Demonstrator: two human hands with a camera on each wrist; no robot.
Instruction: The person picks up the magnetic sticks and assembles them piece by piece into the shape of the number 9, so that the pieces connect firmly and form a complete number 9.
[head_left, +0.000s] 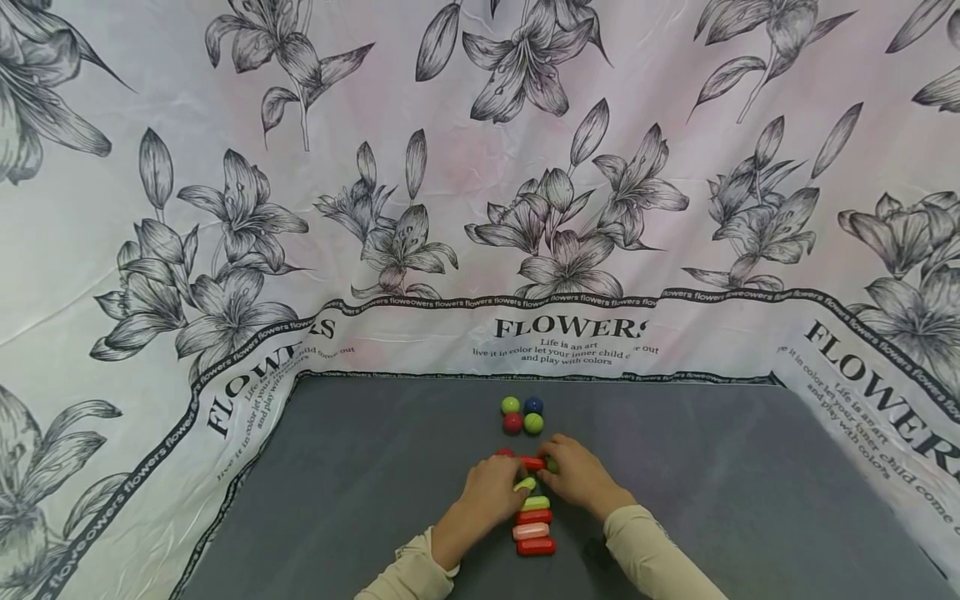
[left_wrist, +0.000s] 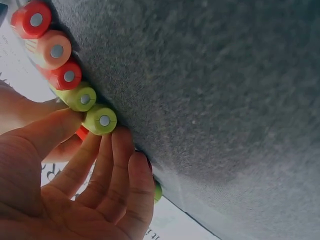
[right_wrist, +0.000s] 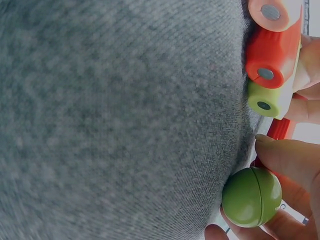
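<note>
My left hand pinches a light green toy rod between thumb and fingers; a round grey disc shows on the rod's end. That rod lies beside another light green rod, at the far end of a row. My right hand holds a green ball, thumb on one side and fingers curled on the other. Between the two hands lies a red rod, its right end close to the green ball. A red ball shows partly past my left fingers.
Nearer me the row goes on with a red rod, a pink rod and another red rod. Beyond my hands, a blue ball, a red ball and two green balls sit grouped on the grey tabletop. Flower-printed cloth hangs around the table.
</note>
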